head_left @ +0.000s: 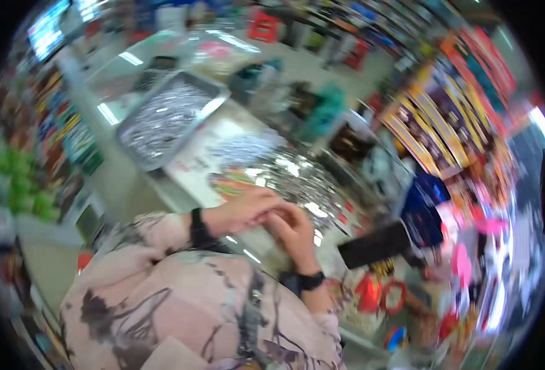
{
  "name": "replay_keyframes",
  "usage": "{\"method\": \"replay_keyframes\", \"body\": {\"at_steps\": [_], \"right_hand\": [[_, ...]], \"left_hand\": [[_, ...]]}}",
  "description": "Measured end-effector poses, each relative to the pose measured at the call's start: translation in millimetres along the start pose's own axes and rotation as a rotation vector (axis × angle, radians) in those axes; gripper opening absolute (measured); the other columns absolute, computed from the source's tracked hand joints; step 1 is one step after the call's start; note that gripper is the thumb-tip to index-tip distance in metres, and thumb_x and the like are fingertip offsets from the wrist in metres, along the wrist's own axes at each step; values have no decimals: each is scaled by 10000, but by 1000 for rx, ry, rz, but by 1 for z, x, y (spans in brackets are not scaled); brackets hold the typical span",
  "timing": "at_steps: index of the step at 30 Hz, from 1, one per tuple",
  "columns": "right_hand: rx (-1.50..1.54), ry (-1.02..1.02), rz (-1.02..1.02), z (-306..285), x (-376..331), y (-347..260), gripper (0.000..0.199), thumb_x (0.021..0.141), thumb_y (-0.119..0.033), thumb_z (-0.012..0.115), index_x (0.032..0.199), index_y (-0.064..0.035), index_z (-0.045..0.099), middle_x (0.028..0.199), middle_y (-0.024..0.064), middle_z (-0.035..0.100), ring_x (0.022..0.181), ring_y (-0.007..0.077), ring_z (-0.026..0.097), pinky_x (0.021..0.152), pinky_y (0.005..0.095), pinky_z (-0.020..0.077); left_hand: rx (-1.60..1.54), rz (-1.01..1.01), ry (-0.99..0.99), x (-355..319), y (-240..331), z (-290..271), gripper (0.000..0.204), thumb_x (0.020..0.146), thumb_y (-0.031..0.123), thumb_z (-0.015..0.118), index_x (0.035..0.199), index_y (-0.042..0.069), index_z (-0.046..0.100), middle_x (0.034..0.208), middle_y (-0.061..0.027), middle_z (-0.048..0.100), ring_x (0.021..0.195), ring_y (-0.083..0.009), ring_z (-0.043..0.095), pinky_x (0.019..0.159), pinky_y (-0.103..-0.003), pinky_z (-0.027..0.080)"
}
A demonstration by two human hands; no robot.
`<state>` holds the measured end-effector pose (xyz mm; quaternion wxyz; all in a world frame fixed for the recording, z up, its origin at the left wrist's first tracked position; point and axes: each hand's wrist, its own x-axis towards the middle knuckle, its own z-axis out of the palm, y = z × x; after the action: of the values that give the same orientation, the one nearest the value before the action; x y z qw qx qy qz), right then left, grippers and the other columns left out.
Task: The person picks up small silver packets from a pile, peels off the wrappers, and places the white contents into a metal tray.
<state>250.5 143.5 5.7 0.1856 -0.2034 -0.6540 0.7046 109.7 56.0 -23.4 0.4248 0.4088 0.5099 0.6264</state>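
Over the near edge of the table, my left hand (244, 209) and my right hand (293, 233) meet, their fingers bent and pressed together. Whatever they hold, if anything, is hidden between the fingers and blurred. Just beyond them lies a spread of shiny silver pieces (300, 179), too smeared to name. A heap of small pale blue-white pieces (247, 148) is behind my left hand, with a green and orange printed packet (232, 184) nearer to it. Farther left stands a grey metal tray (222, 98) full of small silvery pieces.
A dark box-like object (374, 245) and a blue bag (425, 206) are to the right of my hands. Yellow-edged display boxes (433, 129) stand at the far right. Packed goods line the left side. A red stool (264, 26) is on the floor beyond.
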Motion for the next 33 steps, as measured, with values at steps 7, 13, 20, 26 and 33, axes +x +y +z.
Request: {"method": "replay_keyframes", "body": {"at_steps": [7,13,20,26,33], "right_hand": [[-728,144,-323,-15,-1,6,171,799,-65,643,965,-34,622,783,51,587,688,138,566,576,259,437],[-984,88,-421,-7,7,3,152,774,-93,654,916,-46,634,779,95,568,658,222,569,585,310,447],[-922,158,-296,-8,0,2,130,775,-131,654,883,-58,643,760,94,559,655,237,571,584,320,452],[-1003,175,-280,-13,-5,1,116,768,-151,661,850,-71,644,757,86,559,656,231,577,582,320,452],[-1017,180,-203,-23,-4,-3,115,765,-179,661,813,-76,646,752,81,572,659,246,580,579,335,452]], "left_hand": [[-32,-39,482,-6,93,-103,213,887,151,512,1064,32,521,767,-16,546,634,-52,490,532,-177,396],[1014,188,692,-26,92,-181,203,851,165,547,986,15,568,844,-98,600,756,-206,576,684,-324,460],[1154,322,381,-10,68,-110,153,808,129,562,916,27,599,877,-144,599,822,-326,567,738,-388,449],[1265,136,116,-6,39,-93,105,801,120,562,858,32,570,821,-142,576,798,-333,558,708,-415,444],[1286,56,119,0,34,-99,93,776,87,569,824,27,518,803,-139,558,768,-329,547,671,-410,434]]}}
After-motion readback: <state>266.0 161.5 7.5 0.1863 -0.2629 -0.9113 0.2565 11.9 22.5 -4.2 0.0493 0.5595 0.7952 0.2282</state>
